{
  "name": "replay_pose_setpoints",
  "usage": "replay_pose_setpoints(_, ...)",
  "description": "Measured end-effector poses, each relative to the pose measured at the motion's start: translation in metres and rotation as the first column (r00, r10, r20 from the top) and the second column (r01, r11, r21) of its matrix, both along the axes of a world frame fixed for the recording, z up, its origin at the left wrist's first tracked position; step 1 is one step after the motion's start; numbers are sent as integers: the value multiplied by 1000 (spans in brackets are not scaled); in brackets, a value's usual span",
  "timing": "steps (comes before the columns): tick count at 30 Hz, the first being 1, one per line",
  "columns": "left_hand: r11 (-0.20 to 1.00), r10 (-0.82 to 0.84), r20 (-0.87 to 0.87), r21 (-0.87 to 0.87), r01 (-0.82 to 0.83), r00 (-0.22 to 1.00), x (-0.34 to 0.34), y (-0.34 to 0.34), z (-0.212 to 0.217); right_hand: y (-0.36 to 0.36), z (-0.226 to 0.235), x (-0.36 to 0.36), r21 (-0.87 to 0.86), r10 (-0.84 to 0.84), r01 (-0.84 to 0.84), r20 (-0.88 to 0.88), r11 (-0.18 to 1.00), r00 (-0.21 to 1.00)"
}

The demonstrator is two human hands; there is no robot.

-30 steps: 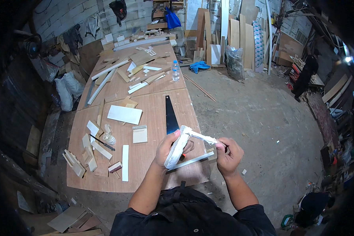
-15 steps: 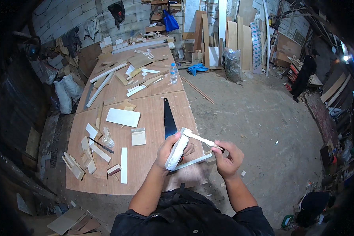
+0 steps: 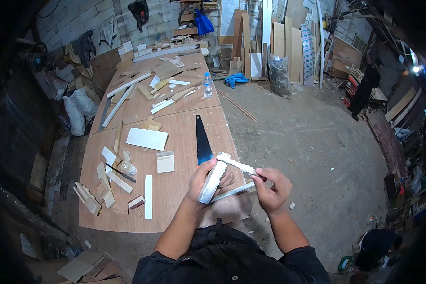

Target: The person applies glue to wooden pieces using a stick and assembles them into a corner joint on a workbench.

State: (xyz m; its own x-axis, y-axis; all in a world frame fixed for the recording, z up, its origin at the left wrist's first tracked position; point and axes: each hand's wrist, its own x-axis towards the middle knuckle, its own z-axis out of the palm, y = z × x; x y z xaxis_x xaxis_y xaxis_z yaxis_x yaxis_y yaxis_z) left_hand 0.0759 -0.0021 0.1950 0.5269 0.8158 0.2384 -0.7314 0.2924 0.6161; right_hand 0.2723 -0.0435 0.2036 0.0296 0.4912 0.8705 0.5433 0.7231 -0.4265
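My left hand (image 3: pixel 197 184) is closed around a long white container-like piece (image 3: pixel 212 183) with a rough, smeared surface; whether it is hollow I cannot tell. Between the thumb and fingers of my right hand (image 3: pixel 275 189) is a thin stick (image 3: pixel 241 166) caked in white paste. Its far end meets the top of the white piece. Beyond my left hand a dark handsaw blade (image 3: pixel 202 139) lies on the wooden table (image 3: pixel 184 203), its lower end hidden. A narrow white strip (image 3: pixel 234 191) shows below the stick, between my hands.
On the table lie a white board (image 3: pixel 147 139), a square piece (image 3: pixel 165 162), a white strip (image 3: pixel 148 196), a small clear jar (image 3: pixel 128 167) and several wood offcuts. A water bottle (image 3: pixel 208 86) stands farther back. Two people (image 3: pixel 366 90) are at the right.
The stick has tipped slightly, and my right hand has shifted a little left and toward the white piece. Both hands keep their hold. The whole view has shifted slightly.
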Motion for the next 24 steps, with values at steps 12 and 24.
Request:
replay_pose_setpoints(12,983,31,26,-182,-26,999,-7,-1,-1,-6,4,-3,48,116,-120,81,992,990)
replay_pose_setpoints(24,999,-9,-64,-54,5,998,-11,-3,0,4,3,-9,17,47,-48,22,999,999)
